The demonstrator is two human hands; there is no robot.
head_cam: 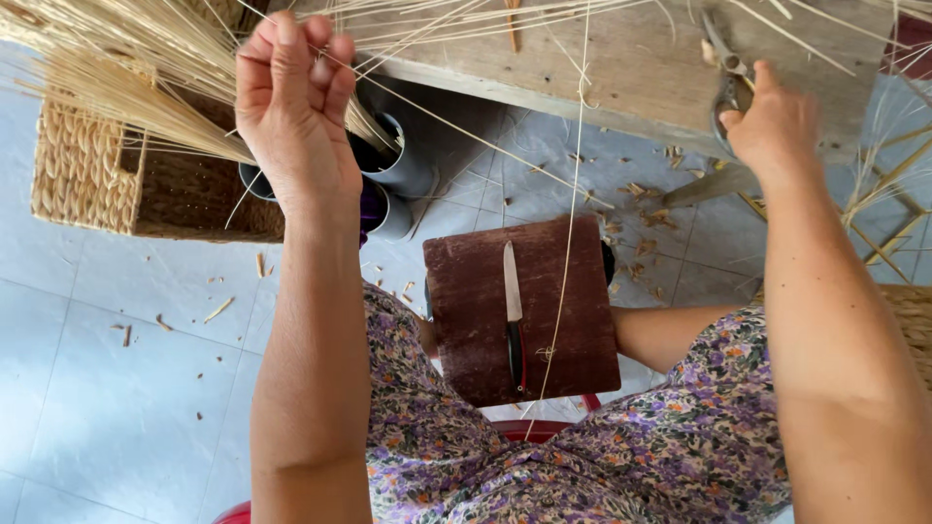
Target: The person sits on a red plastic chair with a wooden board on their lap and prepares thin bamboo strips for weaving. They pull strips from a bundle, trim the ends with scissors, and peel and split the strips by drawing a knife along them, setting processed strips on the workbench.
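The left hand (291,92) is closing its fingers around a bundle of pale straw strands (126,87), which is fanning out to the left of the hand and over a woven basket (83,165). Just beside the wrist, two grey tubes (403,165) are standing on the tiled floor (97,388), with more strands rising from them.

The right hand (772,126) is gripping a pair of scissors (728,82), fingers clamped through the handles, and the blades are pointing away from the person across the wooden tabletop (621,58). Loose strands are lying over that tabletop.

Between the two forearms, a dark brown board (573,320) is resting on the lap of the person, who is wearing a purple floral dress (621,456). A knife (513,311) with a black handle is lying on the board, blade pointing toward the tabletop. A single long strand (573,194) is running from the tabletop down across the board. Small straw cuttings are lying scattered on the floor below the left forearm.
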